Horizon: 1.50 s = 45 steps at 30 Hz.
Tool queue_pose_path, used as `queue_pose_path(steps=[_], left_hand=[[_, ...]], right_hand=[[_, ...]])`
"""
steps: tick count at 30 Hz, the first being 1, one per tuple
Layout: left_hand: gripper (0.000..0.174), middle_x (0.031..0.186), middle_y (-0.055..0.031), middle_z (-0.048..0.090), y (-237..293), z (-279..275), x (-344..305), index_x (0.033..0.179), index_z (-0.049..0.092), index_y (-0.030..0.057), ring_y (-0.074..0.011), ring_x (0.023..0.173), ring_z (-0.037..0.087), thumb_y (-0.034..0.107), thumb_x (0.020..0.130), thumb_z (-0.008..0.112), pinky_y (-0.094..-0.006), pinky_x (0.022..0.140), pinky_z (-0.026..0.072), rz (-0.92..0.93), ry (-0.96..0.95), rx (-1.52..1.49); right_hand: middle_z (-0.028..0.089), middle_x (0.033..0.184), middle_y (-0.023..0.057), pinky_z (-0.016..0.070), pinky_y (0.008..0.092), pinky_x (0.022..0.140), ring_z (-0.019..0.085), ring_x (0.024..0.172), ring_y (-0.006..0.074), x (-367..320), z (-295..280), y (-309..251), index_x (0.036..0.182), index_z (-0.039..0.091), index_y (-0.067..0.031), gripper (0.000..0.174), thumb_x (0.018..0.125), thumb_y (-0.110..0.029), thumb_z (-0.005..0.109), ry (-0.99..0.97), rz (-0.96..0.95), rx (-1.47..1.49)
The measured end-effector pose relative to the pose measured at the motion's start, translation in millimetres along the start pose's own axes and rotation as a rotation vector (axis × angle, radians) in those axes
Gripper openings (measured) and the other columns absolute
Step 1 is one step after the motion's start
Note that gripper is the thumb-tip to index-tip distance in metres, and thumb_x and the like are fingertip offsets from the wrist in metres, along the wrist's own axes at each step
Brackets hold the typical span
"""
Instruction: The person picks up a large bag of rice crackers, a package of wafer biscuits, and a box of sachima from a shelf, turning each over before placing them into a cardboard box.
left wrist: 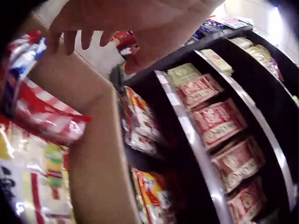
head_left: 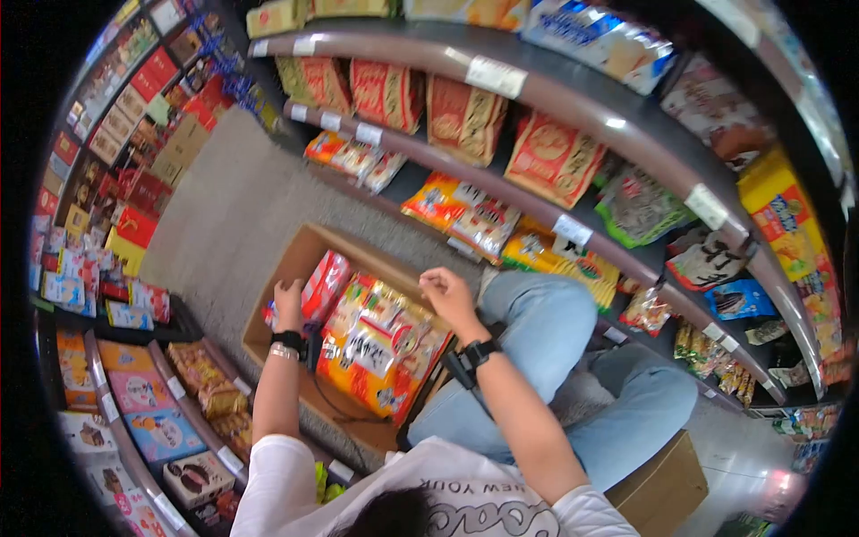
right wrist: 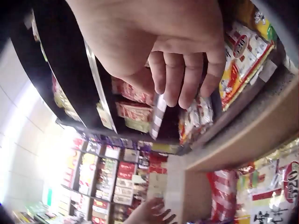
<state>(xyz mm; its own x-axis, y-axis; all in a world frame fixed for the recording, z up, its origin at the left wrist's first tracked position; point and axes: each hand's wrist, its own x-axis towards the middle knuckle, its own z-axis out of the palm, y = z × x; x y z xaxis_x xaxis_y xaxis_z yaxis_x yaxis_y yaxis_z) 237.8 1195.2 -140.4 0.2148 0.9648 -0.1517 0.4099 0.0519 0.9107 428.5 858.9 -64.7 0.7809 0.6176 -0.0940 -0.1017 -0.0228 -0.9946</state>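
Observation:
An open cardboard box (head_left: 309, 240) stands on the floor, holding a large orange and white snack bag (head_left: 380, 345) and a red and white packet (head_left: 326, 285). Over the box's left side is the left hand (head_left: 288, 306), empty, its fingers loosely bent in the left wrist view (left wrist: 126, 23). The right hand (head_left: 450, 297) hovers by the box's right edge; its fingers hang relaxed around nothing in the right wrist view (right wrist: 163, 46). Neither hand appears to touch the bags. Both wrists wear dark straps.
Shelves (head_left: 412, 139) of bagged snacks curve along the top and right. A lower display of boxed sweets (head_left: 161, 434) stands at the left. The person's bent legs (head_left: 537, 331) lie right of the box, with a flat cardboard piece (head_left: 662, 488) behind. Grey floor (head_left: 242, 192) stretches beyond.

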Motion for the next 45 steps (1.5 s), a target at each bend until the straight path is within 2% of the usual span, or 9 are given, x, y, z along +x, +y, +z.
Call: queue_pose_path(steps=[5, 10, 14, 18, 25, 28, 29, 38, 45], left_hand=[[0.044, 0.121, -0.0174, 0.057, 131.9, 93.7, -86.0, 0.121, 0.053, -0.0037, -0.025, 0.115, 0.052, 0.014, 0.083, 0.064, -0.0337, 0.098, 0.0398, 0.181, -0.364, -0.208], [0.037, 0.117, -0.0109, 0.059, 301.5, 152.6, -223.3, 0.12, 0.053, 0.0001, -0.0184, 0.107, 0.054, 0.01, 0.086, 0.061, -0.0295, 0.092, 0.0418, 0.27, -0.76, -0.417], [0.037, 0.121, -0.0072, 0.057, 384.3, 195.6, -284.5, 0.124, 0.052, 0.0059, -0.0151, 0.106, 0.055, 0.012, 0.088, 0.058, -0.0303, 0.086, 0.045, 0.443, -1.013, -0.502], [0.037, 0.124, -0.0102, 0.054, 441.4, 240.0, -298.0, 0.124, 0.05, 0.0021, -0.017, 0.108, 0.054, 0.011, 0.089, 0.056, -0.0303, 0.091, 0.0434, 0.512, -1.038, -0.648], [0.045, 0.127, -0.0196, 0.053, 490.3, 296.4, -244.9, 0.127, 0.047, -0.0061, -0.0249, 0.117, 0.051, 0.012, 0.086, 0.056, -0.0322, 0.099, 0.0375, 0.711, -0.735, -0.628], [0.051, 0.126, -0.0213, 0.054, 507.6, 298.7, -228.7, 0.13, 0.045, -0.0066, -0.0262, 0.118, 0.051, 0.015, 0.085, 0.058, -0.0323, 0.099, 0.0372, 0.661, -0.699, -0.567], [0.057, 0.128, -0.0232, 0.051, 513.8, 303.6, -220.2, 0.134, 0.04, -0.0074, -0.0278, 0.119, 0.049, 0.015, 0.084, 0.058, -0.033, 0.098, 0.037, 0.659, -0.704, -0.547], [0.073, 0.134, -0.0221, 0.044, 532.2, 348.7, -175.2, 0.143, 0.017, -0.0065, -0.0288, 0.12, 0.046, 0.004, 0.081, 0.054, -0.0339, 0.097, 0.0387, 0.513, -0.961, -0.39], [0.062, 0.121, -0.0189, 0.055, 531.8, 353.4, -175.9, 0.134, 0.037, -0.0067, -0.0248, 0.11, 0.053, 0.014, 0.081, 0.061, -0.0318, 0.089, 0.0429, 0.414, -0.945, -0.457]], right_hand=[[0.066, 0.09, 0.0066, 0.0494, 0.0233, 0.069, 0.062, 0.078, 0.0105, -7.3, -63.5, -87.8, 0.101, 0.059, -0.0002, 0.015, 0.092, -0.013, 0.058, 0.156, -0.187, 0.202], [0.066, 0.091, 0.0067, 0.0492, 0.0241, 0.073, 0.062, 0.079, 0.011, -29.3, -142.6, -193.3, 0.102, 0.058, -0.0003, 0.014, 0.092, -0.01, 0.057, 0.341, -0.41, 0.203], [0.065, 0.095, 0.0081, 0.0495, 0.0232, 0.072, 0.062, 0.082, 0.0115, -37.0, -198.1, -255.6, 0.105, 0.057, 0.0004, 0.016, 0.092, -0.009, 0.056, 0.419, -0.553, 0.14], [0.064, 0.105, 0.0114, 0.05, 0.0242, 0.074, 0.063, 0.087, 0.0137, -20.7, -234.6, -292.0, 0.114, 0.056, 0.001, 0.025, 0.092, -0.01, 0.056, 0.481, -0.522, 0.133], [0.051, 0.13, 0.0201, 0.0444, 0.0333, 0.094, 0.054, 0.115, 0.0247, 50.4, -262.4, -320.0, 0.13, 0.045, 0.0041, 0.05, 0.089, -0.019, 0.059, 0.493, -0.51, 0.23], [0.051, 0.129, 0.0244, 0.0415, 0.0356, 0.097, 0.052, 0.118, 0.0301, 81.2, -263.0, -325.2, 0.13, 0.044, 0.0055, 0.055, 0.088, -0.026, 0.059, 0.654, -0.585, -0.083], [0.04, 0.14, 0.0257, 0.0283, 0.0325, 0.107, 0.038, 0.131, 0.0297, 84.6, -267.4, -333.3, 0.136, 0.034, 0.0096, 0.064, 0.089, -0.028, 0.057, 0.638, -0.479, -0.215], [0.044, 0.135, 0.0253, 0.0321, 0.0313, 0.103, 0.043, 0.126, 0.0294, 130.3, -281.6, -326.1, 0.138, 0.03, 0.01, 0.071, 0.088, -0.032, 0.059, 0.698, -0.317, -0.214], [0.054, 0.118, 0.021, 0.0393, 0.0295, 0.09, 0.053, 0.107, 0.0247, 129.6, -285.0, -322.4, 0.135, 0.033, 0.01, 0.07, 0.083, -0.026, 0.065, 0.758, -0.36, -0.253]])
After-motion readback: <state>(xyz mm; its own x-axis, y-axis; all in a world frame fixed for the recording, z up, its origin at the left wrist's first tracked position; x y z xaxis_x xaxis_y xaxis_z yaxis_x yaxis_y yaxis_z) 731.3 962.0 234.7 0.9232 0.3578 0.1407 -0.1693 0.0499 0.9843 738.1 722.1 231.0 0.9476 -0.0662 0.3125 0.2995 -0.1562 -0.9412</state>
